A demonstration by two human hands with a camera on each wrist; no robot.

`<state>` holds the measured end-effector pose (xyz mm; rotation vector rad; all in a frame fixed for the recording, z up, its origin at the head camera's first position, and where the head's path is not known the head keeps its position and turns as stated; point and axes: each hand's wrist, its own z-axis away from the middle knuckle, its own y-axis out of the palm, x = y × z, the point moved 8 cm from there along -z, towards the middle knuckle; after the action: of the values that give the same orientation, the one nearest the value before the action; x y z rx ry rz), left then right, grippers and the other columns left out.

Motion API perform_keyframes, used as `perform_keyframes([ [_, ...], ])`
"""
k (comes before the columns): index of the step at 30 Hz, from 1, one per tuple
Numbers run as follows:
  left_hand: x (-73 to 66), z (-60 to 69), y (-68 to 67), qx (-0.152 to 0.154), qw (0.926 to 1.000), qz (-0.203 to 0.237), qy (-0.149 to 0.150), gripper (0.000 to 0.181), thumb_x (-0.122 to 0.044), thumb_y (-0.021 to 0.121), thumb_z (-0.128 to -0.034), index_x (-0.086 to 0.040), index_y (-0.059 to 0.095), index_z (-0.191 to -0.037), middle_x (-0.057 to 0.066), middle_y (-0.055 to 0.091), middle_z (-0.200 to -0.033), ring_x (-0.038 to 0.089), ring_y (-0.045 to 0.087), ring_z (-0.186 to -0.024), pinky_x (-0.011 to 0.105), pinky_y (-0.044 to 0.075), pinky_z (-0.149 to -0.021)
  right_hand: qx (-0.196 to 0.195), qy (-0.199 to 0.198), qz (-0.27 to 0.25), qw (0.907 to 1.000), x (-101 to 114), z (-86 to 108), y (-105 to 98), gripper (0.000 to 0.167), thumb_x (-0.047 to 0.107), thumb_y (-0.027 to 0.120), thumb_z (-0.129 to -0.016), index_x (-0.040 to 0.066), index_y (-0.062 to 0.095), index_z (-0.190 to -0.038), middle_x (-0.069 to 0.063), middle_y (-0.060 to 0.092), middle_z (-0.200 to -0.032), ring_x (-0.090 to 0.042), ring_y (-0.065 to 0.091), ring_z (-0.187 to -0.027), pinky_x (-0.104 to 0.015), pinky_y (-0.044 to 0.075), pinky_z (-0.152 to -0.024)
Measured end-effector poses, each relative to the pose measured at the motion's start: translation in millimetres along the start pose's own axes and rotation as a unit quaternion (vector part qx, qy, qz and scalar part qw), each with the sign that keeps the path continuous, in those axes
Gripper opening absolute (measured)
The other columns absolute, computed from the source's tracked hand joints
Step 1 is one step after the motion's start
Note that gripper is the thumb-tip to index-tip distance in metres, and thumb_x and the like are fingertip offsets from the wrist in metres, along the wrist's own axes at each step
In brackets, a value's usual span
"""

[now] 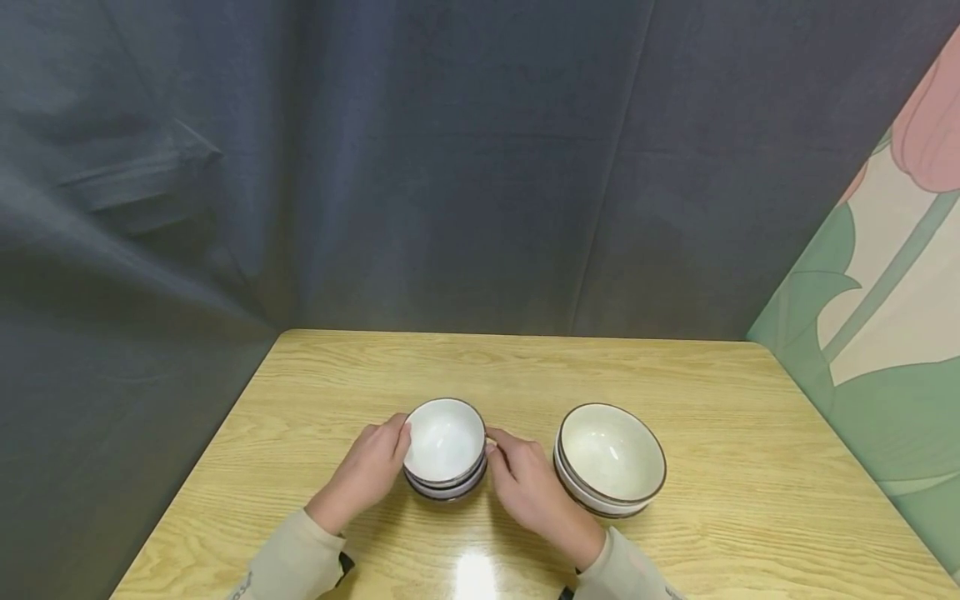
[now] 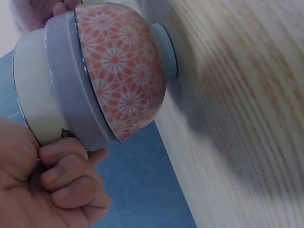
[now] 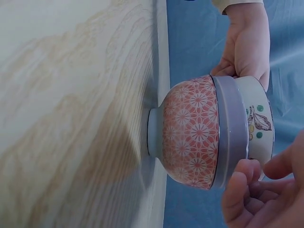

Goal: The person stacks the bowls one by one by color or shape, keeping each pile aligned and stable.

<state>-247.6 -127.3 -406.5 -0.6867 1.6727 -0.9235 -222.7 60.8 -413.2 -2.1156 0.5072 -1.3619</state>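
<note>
A stack of three bowls stands on the table in front of me. At the bottom is a red bowl [image 2: 121, 71] with white flower patterns, then a lavender-grey bowl [image 3: 232, 133], and on top a white bowl [image 1: 446, 440] with a thin dark rim and painted decoration. My left hand [image 1: 369, 471] grips the white bowl at its left side, thumb over the rim and curled fingers outside. On the opposite side, my right hand [image 1: 528, 487] holds the white bowl's edge between thumb and curled fingers.
To the right of my right hand stands another stack of larger bowls [image 1: 613, 454], cream inside with brown rims. The wooden table [image 1: 750, 467] reaches back to a dark curtain [image 1: 465, 167]. A flower-patterned panel [image 1: 885, 333] borders the right side.
</note>
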Motion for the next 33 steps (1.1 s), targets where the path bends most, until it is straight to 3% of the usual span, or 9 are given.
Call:
perform_keyframes([
  [4, 1.0, 0.9, 1.4, 0.005, 1.0, -0.003, -0.002, 0.028, -0.012, 0.042, -0.1062, 0.005, 0.064, -0.106, 0.013, 0.07, -0.089, 0.014, 0.061, -0.076, 0.037, 0.054, -0.067, 0.018, 0.011, -0.004, 0.9998, -1.4, -0.6, 2.1, 0.033, 0.007, 0.048, -0.101, -0.005, 0.062, -0.128, 0.008, 0.05, -0.063, -0.003, 0.049, -0.06, -0.027, 0.05, -0.065],
  [8, 0.4, 1.8, 1.4, 0.007, 1.0, -0.004, 0.0, 0.029, -0.012, 0.041, -0.1064, 0.007, 0.063, -0.109, 0.015, 0.071, -0.091, 0.014, 0.062, -0.078, 0.035, 0.054, -0.066, 0.026, 0.018, -0.02, 0.9993, -2.2, -0.6, 2.9, 0.033, 0.006, 0.048, -0.101, -0.006, 0.061, -0.129, 0.011, 0.046, -0.06, -0.002, 0.042, -0.052, -0.023, 0.042, -0.051],
  [17, -0.9, 2.9, 1.5, 0.016, 0.9999, 0.005, 0.002, 0.028, -0.013, 0.04, -0.1067, 0.006, 0.061, -0.111, 0.018, 0.071, -0.1, 0.016, 0.065, -0.085, 0.036, 0.056, -0.07, 0.008, 0.041, -0.043, 0.9982, -5.1, 0.2, 5.2, 0.035, 0.016, 0.054, -0.101, -0.004, 0.061, -0.129, 0.011, 0.049, -0.062, -0.001, 0.043, -0.052, -0.022, 0.04, -0.05],
  [23, 0.0, 2.6, 2.2, 0.031, 0.9995, 0.002, 0.005, 0.03, -0.012, 0.039, -0.1066, 0.007, 0.06, -0.117, 0.02, 0.071, -0.107, 0.021, 0.068, -0.096, 0.039, 0.057, -0.076, 0.003, 0.042, -0.049, 0.9979, -3.7, -0.4, 6.5, 0.035, 0.012, 0.059, -0.097, -0.005, 0.062, -0.128, 0.01, 0.05, -0.063, -0.001, 0.043, -0.051, -0.022, 0.04, -0.049],
  [29, -0.4, 0.2, -0.1, 0.032, 0.9994, 0.005, 0.015, 0.023, -0.009, 0.041, -0.1049, 0.001, 0.062, -0.107, 0.015, 0.071, -0.096, 0.015, 0.063, -0.083, 0.038, 0.055, -0.071, 0.004, 0.045, -0.048, 0.9978, -3.3, -1.9, 5.7, 0.035, 0.011, 0.059, -0.096, -0.006, 0.062, -0.127, 0.01, 0.051, -0.064, -0.002, 0.044, -0.052, -0.022, 0.04, -0.049],
  [33, 0.8, -0.3, -0.6, 0.04, 0.9991, 0.015, 0.007, 0.026, -0.01, 0.041, -0.1049, 0.003, 0.062, -0.112, 0.016, 0.071, -0.101, 0.015, 0.061, -0.084, 0.039, 0.055, -0.074, 0.002, 0.051, -0.049, 0.9975, -4.2, -2.7, 5.0, 0.036, 0.012, 0.06, -0.096, -0.007, 0.062, -0.127, 0.009, 0.051, -0.064, -0.002, 0.044, -0.052, -0.022, 0.04, -0.049],
])
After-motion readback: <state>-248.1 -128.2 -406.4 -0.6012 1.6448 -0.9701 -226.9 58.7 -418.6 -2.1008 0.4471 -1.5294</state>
